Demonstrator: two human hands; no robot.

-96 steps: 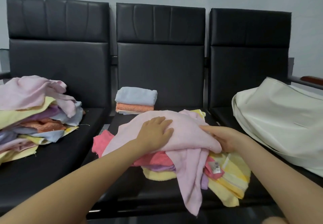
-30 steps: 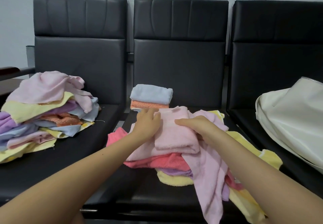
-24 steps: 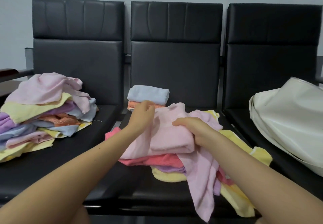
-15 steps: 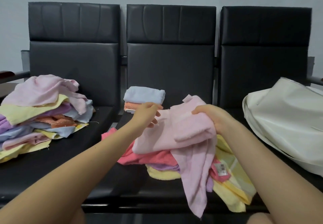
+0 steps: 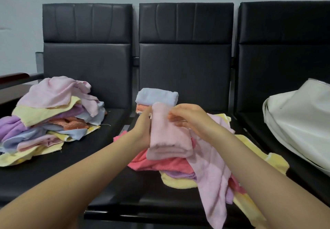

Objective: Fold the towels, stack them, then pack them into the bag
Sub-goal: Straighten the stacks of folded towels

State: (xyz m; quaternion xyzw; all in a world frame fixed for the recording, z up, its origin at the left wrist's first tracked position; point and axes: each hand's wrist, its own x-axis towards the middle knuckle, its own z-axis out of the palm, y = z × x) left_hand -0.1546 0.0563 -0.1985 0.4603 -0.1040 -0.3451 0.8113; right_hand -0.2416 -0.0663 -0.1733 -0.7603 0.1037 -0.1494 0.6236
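Towels were the whole job, and 1 of them, a folded pink towel (image 5: pixel 169 137), was held up between both hands above the loose heap (image 5: pixel 205 159) on the middle seat (image 5: pixel 135 189); the left hand (image 5: pixel 142 130) clasped its left side, with the fingers hidden behind the cloth, so I could not tell just how they lay; the right hand (image 5: pixel 189 119) pinched the upper right edge with curled fingers. It looked light, soft and floppy, likely to sag or spring open unless held across the fold; taking it by both long sides, or flat from beneath, seemed the safer hold; nothing about it looked fragile or slippery.

Behind the hands sat the small stack (image 5: pixel 157 101) of 2 folded towels, pale blue over orange, near the seat back; the pink one seemed bound for its top. A second heap of unfolded towels (image 5: pixel 50 118) covered the left seat; the white bag (image 5: pixel 300 119) lay on the right seat, well apart from the stack. Room over the stack was open; the loose heap hung over the seat's front edge, so stray cloth might be dragged off.
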